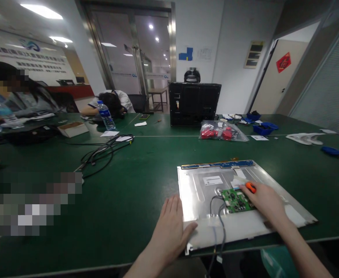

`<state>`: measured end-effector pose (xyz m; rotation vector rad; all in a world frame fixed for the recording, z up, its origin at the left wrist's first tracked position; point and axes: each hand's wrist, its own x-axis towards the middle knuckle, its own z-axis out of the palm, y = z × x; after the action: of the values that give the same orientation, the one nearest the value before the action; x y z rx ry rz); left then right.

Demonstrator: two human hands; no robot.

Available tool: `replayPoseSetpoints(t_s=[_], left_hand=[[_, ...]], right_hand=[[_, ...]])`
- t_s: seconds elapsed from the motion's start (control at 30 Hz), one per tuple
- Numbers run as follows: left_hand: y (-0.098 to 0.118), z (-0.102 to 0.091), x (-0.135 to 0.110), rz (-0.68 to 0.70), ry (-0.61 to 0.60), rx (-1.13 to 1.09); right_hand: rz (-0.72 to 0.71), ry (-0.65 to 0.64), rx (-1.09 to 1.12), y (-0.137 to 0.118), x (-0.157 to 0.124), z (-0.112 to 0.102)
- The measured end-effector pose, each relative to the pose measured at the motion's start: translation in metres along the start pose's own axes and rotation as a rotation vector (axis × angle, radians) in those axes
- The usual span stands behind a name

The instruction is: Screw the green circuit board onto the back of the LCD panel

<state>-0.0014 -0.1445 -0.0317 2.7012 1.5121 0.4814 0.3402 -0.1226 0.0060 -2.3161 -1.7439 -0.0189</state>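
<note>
A silver metal display panel [204, 193] lies back-up on the green table [128, 185], near its front edge. A small green circuit board [236, 200] sits on the panel, with grey wires [215, 216] running from it over the front edge. My left hand [171, 227] rests flat on the table with fingers stretched out, its thumb touching the panel's left front corner. My right hand [266, 202] is closed around an orange-handled tool [251, 188], held at the board's right edge. The tool's tip is hidden.
A black monitor housing [194, 103] stands at the back. Nearby lie a plastic bag with red parts [221, 131], blue trays [262, 127], black cables [105, 152], a water bottle [105, 115] and a cardboard box [72, 129]. People sit at the far left.
</note>
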Motion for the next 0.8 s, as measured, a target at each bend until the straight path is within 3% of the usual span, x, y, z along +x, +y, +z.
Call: replayPoseSetpoints(t_s=[0.13, 0.27, 0.57, 0.8], left_hand=[[0.02, 0.0, 0.015, -0.026, -0.157, 0.016], [0.033, -0.004, 0.026, -0.043, -0.215, 0.033], [0.053, -0.001, 0.043, -0.044, -0.202, 0.012], [0.07, 0.013, 0.059, -0.029, -0.129, 0.015]], right_hand=[[-0.009, 0.049, 0.02, 0.024, 0.014, 0.009], [-0.064, 0.057, 0.03, 0.046, 0.021, 0.01], [-0.142, 0.023, -0.004, 0.079, 0.031, 0.004], [-0.035, 0.057, -0.081, 0.09, 0.042, 0.0]])
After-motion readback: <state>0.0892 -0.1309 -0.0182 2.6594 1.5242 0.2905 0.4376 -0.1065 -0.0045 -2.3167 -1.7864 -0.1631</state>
